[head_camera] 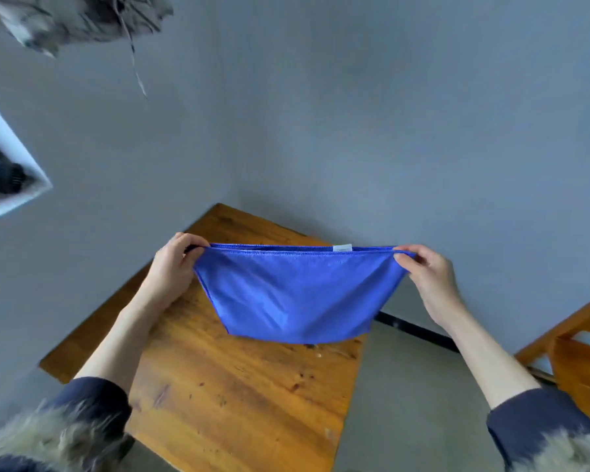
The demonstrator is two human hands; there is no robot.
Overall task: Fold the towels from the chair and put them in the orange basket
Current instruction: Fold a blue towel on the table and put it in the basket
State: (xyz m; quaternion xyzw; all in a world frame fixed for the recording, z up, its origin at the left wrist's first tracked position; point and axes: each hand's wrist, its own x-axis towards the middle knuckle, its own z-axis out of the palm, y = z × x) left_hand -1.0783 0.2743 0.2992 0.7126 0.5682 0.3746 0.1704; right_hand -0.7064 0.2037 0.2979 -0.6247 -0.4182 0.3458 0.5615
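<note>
Off at the left edge there is a white box [21, 158] with something dark and round inside it; what it is I cannot make out. No other container shows from here.

The blue towel [293, 294] hangs in the air above the wooden desk [239, 396], doubled over so that two edges run together along the top, with a small white label [342, 248] peeking out between them. The left hand [174, 264] pinches the top left corner, fingers curled over the hem, and the right hand [429, 277] pinches the top right corner the same way. The top edge is stretched nearly taut between them, and the cloth sags below to a narrower bottom edge, which hangs clear of the desk. Dark sleeves [96, 396] with pale fur trim cover both forearms. A piece of orange wooden furniture [579, 362] stands at the right.
</note>
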